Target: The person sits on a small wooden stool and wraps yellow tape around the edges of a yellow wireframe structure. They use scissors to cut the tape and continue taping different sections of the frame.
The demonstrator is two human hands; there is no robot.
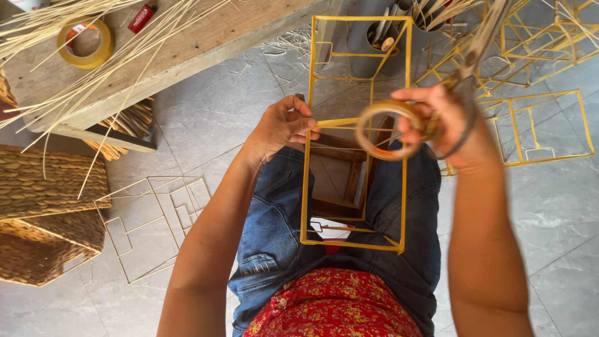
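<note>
Tape roll [382, 130] sits in your right hand [446, 122], with scissors; strip runs left to your pinching left hand [284, 125], across the frame [307, 187], whose long axis runs near-far.

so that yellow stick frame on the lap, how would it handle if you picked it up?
Probably light: the frame is only thin yellow sticks around open space. Likely somewhat springy and fragile, since the members are slender and look taped at the joints. Its boxy shape shouldn't roll. The left hand steadies a crossbar; the right hand holds a tape roll.
</note>
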